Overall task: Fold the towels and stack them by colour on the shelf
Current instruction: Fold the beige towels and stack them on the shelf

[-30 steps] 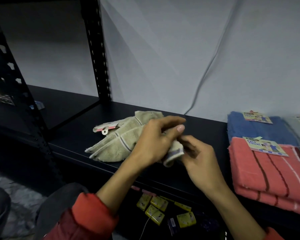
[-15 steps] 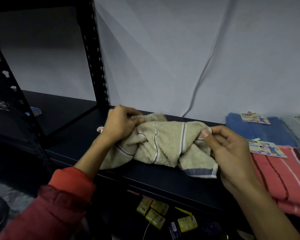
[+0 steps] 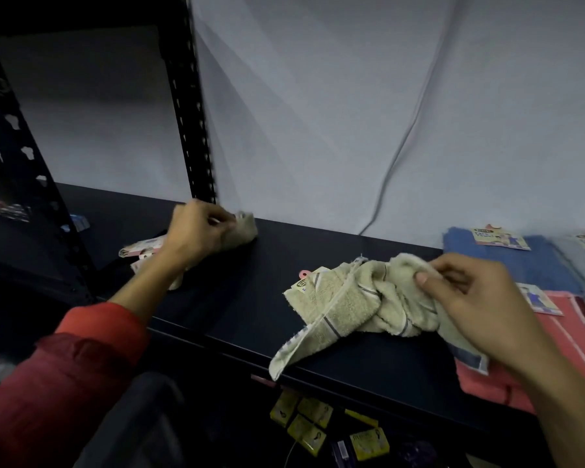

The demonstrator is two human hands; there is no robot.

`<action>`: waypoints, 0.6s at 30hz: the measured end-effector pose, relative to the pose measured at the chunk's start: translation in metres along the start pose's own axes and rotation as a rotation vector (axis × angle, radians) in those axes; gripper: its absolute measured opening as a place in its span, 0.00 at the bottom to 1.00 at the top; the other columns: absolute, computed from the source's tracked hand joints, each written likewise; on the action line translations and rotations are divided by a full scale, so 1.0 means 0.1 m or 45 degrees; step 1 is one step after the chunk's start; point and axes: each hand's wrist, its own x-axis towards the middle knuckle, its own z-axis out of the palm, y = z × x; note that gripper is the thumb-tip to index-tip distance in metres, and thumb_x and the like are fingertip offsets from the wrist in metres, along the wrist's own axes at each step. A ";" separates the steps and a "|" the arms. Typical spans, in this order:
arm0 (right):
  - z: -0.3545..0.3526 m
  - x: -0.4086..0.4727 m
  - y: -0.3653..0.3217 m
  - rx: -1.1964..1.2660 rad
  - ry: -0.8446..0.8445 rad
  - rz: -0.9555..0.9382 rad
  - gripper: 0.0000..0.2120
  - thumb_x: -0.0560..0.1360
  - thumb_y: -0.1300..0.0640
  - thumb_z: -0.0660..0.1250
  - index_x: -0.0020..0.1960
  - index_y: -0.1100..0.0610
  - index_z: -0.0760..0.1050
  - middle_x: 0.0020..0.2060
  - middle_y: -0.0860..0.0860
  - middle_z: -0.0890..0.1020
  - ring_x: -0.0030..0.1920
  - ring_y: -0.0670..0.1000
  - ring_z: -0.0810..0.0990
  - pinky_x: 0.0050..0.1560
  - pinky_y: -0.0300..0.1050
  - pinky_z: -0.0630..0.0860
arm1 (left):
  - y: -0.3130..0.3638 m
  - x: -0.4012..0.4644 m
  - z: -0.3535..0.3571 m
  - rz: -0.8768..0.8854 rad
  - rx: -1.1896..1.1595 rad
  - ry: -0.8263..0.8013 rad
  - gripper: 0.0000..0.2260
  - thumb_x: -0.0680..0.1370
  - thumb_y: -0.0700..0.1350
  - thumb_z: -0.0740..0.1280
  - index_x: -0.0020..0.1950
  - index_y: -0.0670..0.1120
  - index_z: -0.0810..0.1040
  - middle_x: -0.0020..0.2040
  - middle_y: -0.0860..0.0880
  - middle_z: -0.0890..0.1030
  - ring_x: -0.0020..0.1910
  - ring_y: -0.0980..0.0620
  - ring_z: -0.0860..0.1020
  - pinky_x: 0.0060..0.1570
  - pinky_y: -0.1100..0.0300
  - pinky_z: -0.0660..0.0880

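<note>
Two beige towels lie apart on the black shelf (image 3: 318,265). The left hand (image 3: 196,231), at 10 o'clock, has its fingers curled round a bunched beige towel (image 3: 242,231) close to the rack upright (image 3: 191,113). The right hand (image 3: 470,298), at 3 o'clock, pinches between thumb and forefinger a fold of the second beige towel (image 3: 352,302), which lies crumpled near the centre of the shelf.

Risks, as judged from this position:
- One striped corner of the second beige towel hangs over the shelf's front edge at 6 o'clock. A pull on the pinched fold may drag the rest off the shelf toward the yellow packets (image 3: 304,423) below.
- Both towels are bunched. Folding either one-handed is likely to trap creases or give uneven edges.
- The right end of the second beige towel overlaps the folded red striped towel (image 3: 571,336). Lifting may disturb that stack or mix colours.
- The card tag (image 3: 142,248) under the left wrist may bend or tear off.

Labels: a card tag (image 3: 306,282) on the second beige towel shows letters that appear to begin "EN"; the rest is hidden. The tag (image 3: 500,236) on the folded blue towel (image 3: 520,265) seems to read "Face Towel", though blurred. Other tags are illegible.
</note>
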 end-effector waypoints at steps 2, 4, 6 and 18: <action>0.09 -0.04 -0.03 -0.131 -0.112 -0.027 0.06 0.76 0.56 0.72 0.41 0.47 0.80 0.38 0.44 0.85 0.42 0.45 0.83 0.48 0.55 0.80 | -0.01 -0.06 0.17 0.045 0.057 -0.114 0.04 0.77 0.45 0.75 0.51 0.48 0.88 0.47 0.51 0.84 0.46 0.55 0.79 0.52 0.62 0.74; 0.14 -0.09 -0.04 -0.246 -0.209 -0.052 0.07 0.76 0.55 0.72 0.42 0.45 0.79 0.38 0.42 0.84 0.41 0.43 0.82 0.46 0.54 0.79 | 0.00 -0.11 0.30 0.106 0.101 -0.234 0.06 0.77 0.47 0.75 0.52 0.49 0.87 0.49 0.51 0.82 0.49 0.54 0.79 0.50 0.64 0.69; 0.18 -0.12 -0.05 -0.313 -0.257 -0.077 0.05 0.76 0.53 0.72 0.43 0.45 0.79 0.38 0.41 0.83 0.42 0.42 0.81 0.46 0.54 0.79 | 0.07 -0.20 0.35 0.154 0.075 -0.289 0.08 0.78 0.49 0.73 0.54 0.48 0.87 0.48 0.52 0.82 0.50 0.53 0.81 0.50 0.64 0.70; 0.03 -0.06 -0.04 0.066 0.279 -0.114 0.10 0.78 0.62 0.69 0.39 0.54 0.74 0.34 0.48 0.81 0.38 0.51 0.83 0.41 0.50 0.80 | 0.82 -0.85 0.16 0.417 -0.026 -0.200 0.12 0.74 0.39 0.72 0.56 0.49 0.82 0.47 0.51 0.85 0.45 0.52 0.82 0.43 0.65 0.69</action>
